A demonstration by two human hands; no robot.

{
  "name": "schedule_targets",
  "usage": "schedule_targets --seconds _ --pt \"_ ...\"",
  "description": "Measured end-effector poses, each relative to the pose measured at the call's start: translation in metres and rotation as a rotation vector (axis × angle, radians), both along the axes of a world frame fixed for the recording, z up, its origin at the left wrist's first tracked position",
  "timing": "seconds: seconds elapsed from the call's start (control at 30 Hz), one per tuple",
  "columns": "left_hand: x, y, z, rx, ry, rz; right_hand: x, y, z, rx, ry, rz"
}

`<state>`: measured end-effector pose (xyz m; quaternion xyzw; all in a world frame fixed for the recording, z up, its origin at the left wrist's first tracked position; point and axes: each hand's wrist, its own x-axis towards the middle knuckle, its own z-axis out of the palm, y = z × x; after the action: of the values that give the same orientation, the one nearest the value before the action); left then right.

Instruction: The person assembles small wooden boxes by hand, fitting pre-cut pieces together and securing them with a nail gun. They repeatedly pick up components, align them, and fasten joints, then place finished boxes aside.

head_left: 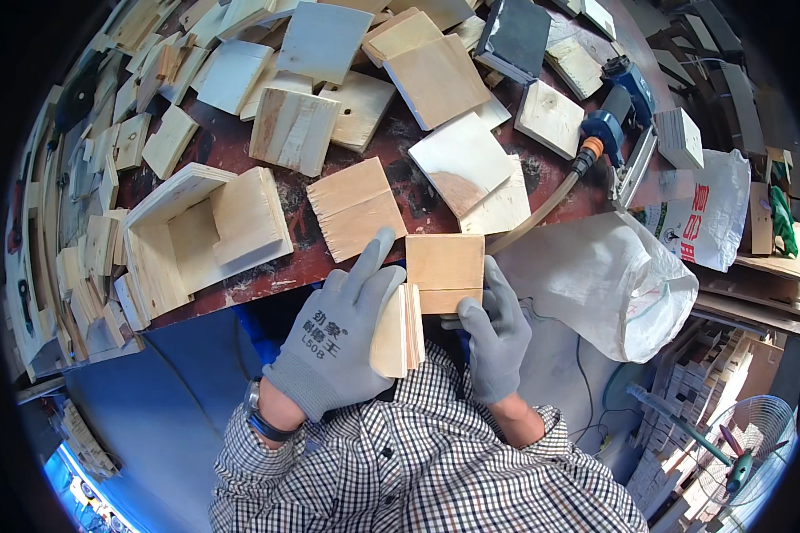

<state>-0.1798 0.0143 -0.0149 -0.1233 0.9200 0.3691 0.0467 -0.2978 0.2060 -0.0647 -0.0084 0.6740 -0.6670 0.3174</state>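
Head view. The left hand [333,329], gloved in grey, was curled around a short stack of wooden pieces [394,333], its index finger extended. The right hand [496,342], likewise gloved, pinched a square wooden board [444,264] between thumb and fingers, near the front edge of the red worktop [400,147]. A notched panel [356,209] lay just beyond; a wooden box [191,244] stood to the left. Loose panels [436,78] crowded the far side. At right lay a blue tool [629,96] with a hose [551,202], above a white sack [618,284].
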Motion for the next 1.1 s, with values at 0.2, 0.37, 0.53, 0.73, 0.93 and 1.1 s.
schedule_targets --seconds 0.2,0.37,0.53,0.73,0.93,1.1 --pt "0.005 -0.023 0.024 0.181 -0.129 -0.089 0.013 0.007 0.001 0.006 -0.070 0.031" --pt "0.007 -0.029 0.022 0.055 -0.116 -0.154 0.018 0.005 -0.009 0.011 -0.080 0.130" --pt "-0.001 -0.034 0.035 0.037 -0.295 -0.198 -0.002 -0.006 -0.008 -0.068 -0.084 0.233" --pt "-0.005 -0.040 0.040 -0.065 -0.258 -0.276 -0.008 -0.014 -0.006 -0.069 -0.147 0.242" --pt "-0.012 -0.044 0.048 -0.124 -0.342 -0.351 -0.014 -0.015 -0.003 -0.035 -0.126 0.293" --pt "-0.010 -0.045 0.045 -0.092 -0.309 -0.361 -0.010 -0.017 0.001 -0.002 -0.087 0.256"
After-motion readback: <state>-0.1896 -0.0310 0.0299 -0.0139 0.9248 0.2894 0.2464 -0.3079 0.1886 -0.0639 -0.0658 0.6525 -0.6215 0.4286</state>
